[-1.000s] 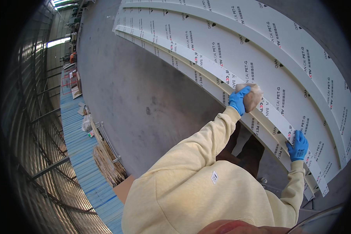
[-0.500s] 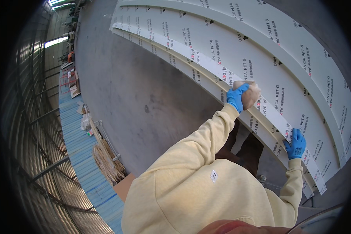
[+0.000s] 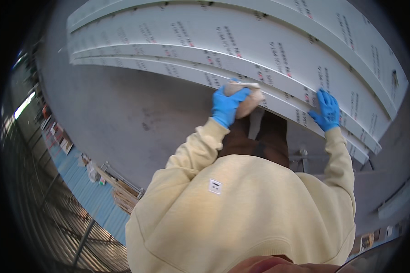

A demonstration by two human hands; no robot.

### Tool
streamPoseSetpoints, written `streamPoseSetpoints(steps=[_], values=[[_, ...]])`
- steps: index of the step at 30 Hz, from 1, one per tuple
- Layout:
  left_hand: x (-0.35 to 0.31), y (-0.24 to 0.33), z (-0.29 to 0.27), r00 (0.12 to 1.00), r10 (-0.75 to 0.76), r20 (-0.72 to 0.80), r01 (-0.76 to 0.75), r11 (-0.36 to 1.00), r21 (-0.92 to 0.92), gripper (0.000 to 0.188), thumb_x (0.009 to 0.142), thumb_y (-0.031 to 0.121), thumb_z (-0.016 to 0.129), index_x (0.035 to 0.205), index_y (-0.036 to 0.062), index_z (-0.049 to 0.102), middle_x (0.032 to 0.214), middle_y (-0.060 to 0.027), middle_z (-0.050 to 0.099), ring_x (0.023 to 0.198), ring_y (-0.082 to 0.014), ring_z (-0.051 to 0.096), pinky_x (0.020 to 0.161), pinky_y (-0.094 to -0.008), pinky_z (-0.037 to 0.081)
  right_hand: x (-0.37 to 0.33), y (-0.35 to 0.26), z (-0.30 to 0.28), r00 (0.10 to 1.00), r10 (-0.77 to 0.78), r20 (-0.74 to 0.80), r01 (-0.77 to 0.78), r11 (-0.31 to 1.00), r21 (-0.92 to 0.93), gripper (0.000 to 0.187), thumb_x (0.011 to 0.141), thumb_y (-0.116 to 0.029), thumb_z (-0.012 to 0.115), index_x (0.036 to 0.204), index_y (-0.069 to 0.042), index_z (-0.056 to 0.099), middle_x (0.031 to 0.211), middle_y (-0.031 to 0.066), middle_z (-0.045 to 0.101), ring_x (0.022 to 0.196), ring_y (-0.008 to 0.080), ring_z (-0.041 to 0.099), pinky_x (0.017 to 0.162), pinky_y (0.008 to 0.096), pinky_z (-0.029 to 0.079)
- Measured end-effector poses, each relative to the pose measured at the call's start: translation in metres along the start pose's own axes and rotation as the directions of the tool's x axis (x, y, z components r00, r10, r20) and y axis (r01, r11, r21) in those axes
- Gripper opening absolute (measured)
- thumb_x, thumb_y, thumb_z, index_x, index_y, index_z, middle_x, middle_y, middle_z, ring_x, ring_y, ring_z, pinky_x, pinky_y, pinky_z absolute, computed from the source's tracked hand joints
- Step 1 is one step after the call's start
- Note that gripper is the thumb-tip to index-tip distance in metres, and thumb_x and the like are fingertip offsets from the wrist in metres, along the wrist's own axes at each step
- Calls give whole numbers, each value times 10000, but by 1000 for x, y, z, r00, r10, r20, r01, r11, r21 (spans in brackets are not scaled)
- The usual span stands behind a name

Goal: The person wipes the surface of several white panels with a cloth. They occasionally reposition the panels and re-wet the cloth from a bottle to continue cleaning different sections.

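Observation:
My left hand [image 3: 224,107], in a blue glove, is closed around a bunched beige cloth [image 3: 249,105]. It is at the near edge of the long white panels, and the cloth hides part of that edge. My right hand [image 3: 326,111], gloved in blue too, rests on a long, narrow white strip [image 3: 278,78] with its fingers stretched out and the thumb apart. That strip lies lengthwise over a wide white board [image 3: 255,38] covered with printed film. A second narrow strip [image 3: 191,73] runs along the near side.
Another long raised strip [image 3: 321,43] crosses the board's far side. Grey floor [image 3: 123,109] extends to the left. Beyond it are a stack of thin wooden pieces [image 3: 124,196], a blue ribbed surface [image 3: 89,186] and a corrugated wall [image 3: 45,223]. A metal stand [image 3: 304,157] is below the panels.
The view has turned, so the panels now lie more level across it. My left hand has drawn the cloth back from the strip's top to the near edge. My right hand's fingers have straightened.

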State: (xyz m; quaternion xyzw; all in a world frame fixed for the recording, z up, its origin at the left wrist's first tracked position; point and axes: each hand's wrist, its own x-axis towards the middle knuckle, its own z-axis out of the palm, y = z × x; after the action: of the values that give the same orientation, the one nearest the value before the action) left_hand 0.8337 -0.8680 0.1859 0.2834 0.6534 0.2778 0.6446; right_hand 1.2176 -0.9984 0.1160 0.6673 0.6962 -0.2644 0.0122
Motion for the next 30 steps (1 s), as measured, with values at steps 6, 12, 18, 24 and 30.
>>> streamPoseSetpoints(steps=[6, 12, 18, 24, 30], values=[[67, 13, -26, 743, 479, 467, -642, 316, 698, 557, 621, 386, 966, 990, 25, 759, 1506, -200, 506, 1407, -394, 450, 1150, -500, 390, -12, -36, 8, 994, 65, -85, -70, 996, -57, 1149, 544, -607, 876, 1483, -76, 480, 1609, 253, 324, 1422, 463, 383, 1230, 554, 242], [99, 25, -6, 749, 3, 663, -662, -48, 748, 543, 643, 518, 877, 975, 96, 793, 1626, -140, 375, 1545, -395, 208, 1242, -582, 122, -18, -56, 1, 987, 146, 69, -145, 989, -17, 1188, 538, -608, 902, 1529, -139, 444, 1634, 276, 253, 1517, 457, 240, 1255, 582, 167], [93, 15, -5, 737, -60, 673, -674, -128, 727, 545, 662, 539, 835, 955, 81, 797, 1607, -157, 387, 1522, -388, 256, 1233, -602, 111, -35, -59, 28, 992, 126, 11, -125, 988, -90, 1073, 626, -458, 894, 1550, -184, 423, 1646, 288, 216, 1527, 468, 216, 1251, 594, 179], [87, 5, -2, 726, -10, 687, -684, -110, 721, 520, 621, 481, 875, 935, 75, 792, 1592, -166, 399, 1511, -384, 272, 1235, -598, 115, -37, -48, 45, 990, 69, -125, -82, 992, -97, 985, 680, -422, 861, 1541, -196, 440, 1613, 275, 294, 1472, 471, 320, 1233, 583, 236], [95, -3, -10, 742, 51, 668, -670, 53, 741, 615, 637, 504, 887, 984, 9, 771, 1565, -182, 428, 1499, -400, 295, 1262, -558, 107, -2, -59, -13, 991, 133, -18, -133, 991, -30, 885, 728, -491, 826, 1485, -164, 503, 1606, 208, 363, 1456, 396, 386, 1209, 540, 291]])
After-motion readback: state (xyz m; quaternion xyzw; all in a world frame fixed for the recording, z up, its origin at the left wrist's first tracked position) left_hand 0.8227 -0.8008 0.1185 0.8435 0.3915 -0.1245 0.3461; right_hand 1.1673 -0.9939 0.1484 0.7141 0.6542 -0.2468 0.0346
